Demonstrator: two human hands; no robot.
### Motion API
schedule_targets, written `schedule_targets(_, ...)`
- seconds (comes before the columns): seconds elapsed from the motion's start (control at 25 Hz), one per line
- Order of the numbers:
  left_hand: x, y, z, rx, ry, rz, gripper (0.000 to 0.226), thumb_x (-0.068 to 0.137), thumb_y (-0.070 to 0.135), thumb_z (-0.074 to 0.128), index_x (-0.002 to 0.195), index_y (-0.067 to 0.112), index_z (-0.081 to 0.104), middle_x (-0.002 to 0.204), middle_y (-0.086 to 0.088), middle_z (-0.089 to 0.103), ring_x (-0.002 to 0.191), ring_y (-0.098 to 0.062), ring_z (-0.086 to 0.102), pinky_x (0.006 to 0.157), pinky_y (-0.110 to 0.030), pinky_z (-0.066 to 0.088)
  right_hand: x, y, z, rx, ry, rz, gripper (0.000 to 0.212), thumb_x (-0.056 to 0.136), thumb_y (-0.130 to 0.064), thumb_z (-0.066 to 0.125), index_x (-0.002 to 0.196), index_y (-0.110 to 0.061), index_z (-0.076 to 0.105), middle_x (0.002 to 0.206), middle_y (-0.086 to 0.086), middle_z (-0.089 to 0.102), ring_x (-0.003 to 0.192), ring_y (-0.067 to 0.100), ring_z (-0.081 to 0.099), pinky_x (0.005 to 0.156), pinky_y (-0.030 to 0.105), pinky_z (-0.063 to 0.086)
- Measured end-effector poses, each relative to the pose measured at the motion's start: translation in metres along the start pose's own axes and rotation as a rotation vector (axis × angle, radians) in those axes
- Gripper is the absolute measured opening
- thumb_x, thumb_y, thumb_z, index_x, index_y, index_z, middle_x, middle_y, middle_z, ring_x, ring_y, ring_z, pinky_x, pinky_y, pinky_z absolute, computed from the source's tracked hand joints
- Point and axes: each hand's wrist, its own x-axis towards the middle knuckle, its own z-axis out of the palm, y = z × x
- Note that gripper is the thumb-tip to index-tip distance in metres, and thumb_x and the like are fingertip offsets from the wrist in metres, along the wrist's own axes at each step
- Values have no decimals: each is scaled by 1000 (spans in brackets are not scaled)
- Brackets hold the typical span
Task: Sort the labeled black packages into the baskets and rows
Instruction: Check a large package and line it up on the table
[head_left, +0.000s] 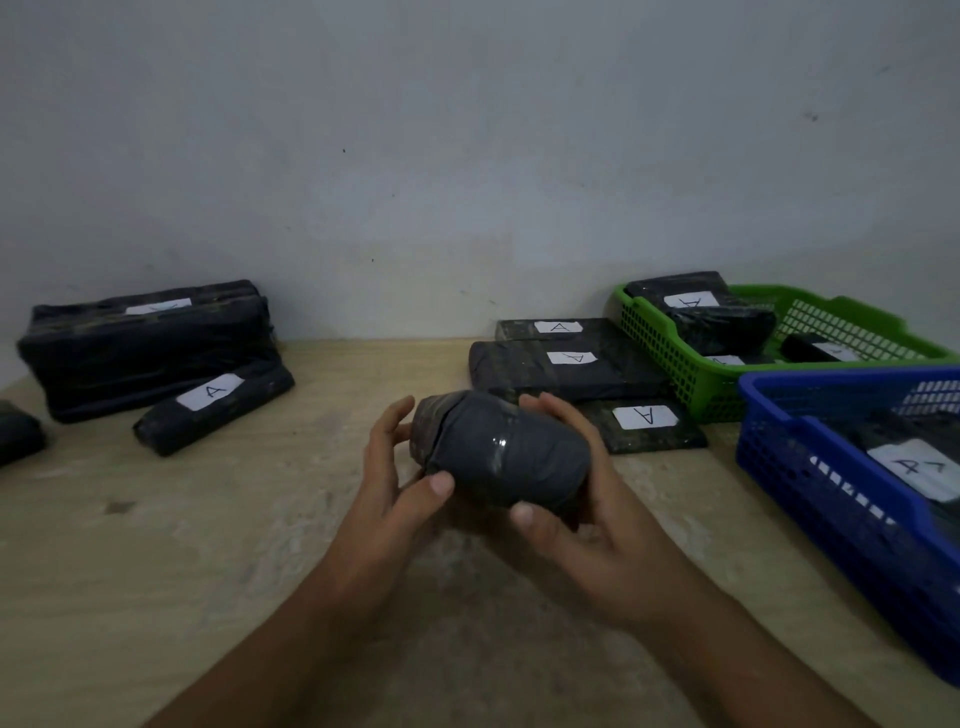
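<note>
Item: rounded black package (501, 452), tape-wrapped, no label showing on the face turned to the camera.

Location: held clear above the surface (208, 545), in front of the row of flat packages marked A (571, 364), and to the left of the blue basket (810, 467).

Hold: both hands. Left hand (387, 483) cups the left end, thumb across the near side, fingers (389, 421) curled loosely behind. Right hand (582, 514) wraps the right end, thumb on the near lower edge, fingertips over the far top. Both are closed on the package; neither is clenched hard.

Long axis: runs left to right between the palms, its right end tilted a little lower and nearer.

Governing relation: the label, if there is one, lies on a side hidden from view, likely beneath or away from the camera. Judged step: rolling the package about its long axis to read it before choosing a place.

Nearest destinations: blue basket, just right of the right hand; green basket (675, 353) behind it, both already holding labeled packages. The right hand is the nearer to either.

Unsorted stock: large bundle (145, 348) and slim A package (213, 410), well to the left of the held package.
</note>
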Motion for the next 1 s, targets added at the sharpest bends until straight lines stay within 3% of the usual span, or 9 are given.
schedule_targets(0.12,-1,-5,3,67,-28,14,101,53,80,68,140,46,32,149,6,36,132,-17,46,106,-49,42,-1,0,6,67,-53,26,63,92,-40,59,143,-40,23,135,-25,50,127,3,51,102,26,45)
schedule_targets(0.24,0,-6,3,54,-5,54,98,55,73,73,139,35,41,143,-1,45,126,-18,52,100,-46,49,-1,2,6,76,6,30,55,93,-47,50,143,-37,30,136,-18,52,129,10,51,108,42,43)
schedule_targets(0.4,-1,-2,-2,113,-93,37,97,51,61,76,138,33,42,131,12,57,115,-5,59,83,-23,55,0,7,6,71,37,78,54,89,-54,50,139,-41,36,133,-21,54,127,6,52,109,42,42)
schedule_targets(0.52,-3,5,6,93,-81,30,67,58,53,66,121,39,48,104,30,68,100,9,62,73,-10,51,2,8,7,48,56,53,45,93,-46,53,137,-38,44,135,-15,54,127,7,52,108,35,43)
schedule_targets(0.64,-3,6,10,105,-54,32,40,75,62,65,108,41,57,104,34,66,102,8,62,76,-9,51,3,6,9,-23,62,18,41,96,-38,53,136,-34,46,135,-13,54,125,7,53,102,29,47)
schedule_targets(0.76,-3,7,7,8,-50,14,61,60,78,64,108,40,64,114,18,69,109,-6,64,87,-23,55,2,6,8,-5,64,26,46,94,-49,53,138,-38,47,139,-15,52,129,6,50,106,35,46)
schedule_targets(0.88,1,6,11,-244,21,-35,80,53,69,78,117,22,64,120,-5,68,113,-25,64,86,-42,56,3,6,11,59,93,63,63,85,-72,46,141,-46,42,152,-17,40,142,4,34,117,42,32)
schedule_targets(0.96,6,6,12,-507,112,-84,86,47,62,84,118,17,63,123,-15,66,112,-36,63,82,-55,55,8,4,11,172,182,130,67,80,-76,50,140,-49,42,143,-15,53,134,12,49,110,43,40)
schedule_targets(1.0,7,7,11,-602,138,-93,86,51,62,82,121,17,61,125,-18,63,113,-42,61,83,-62,51,11,5,9,213,236,174,71,77,-73,56,141,-47,41,130,-16,63,121,17,61,97,41,50)
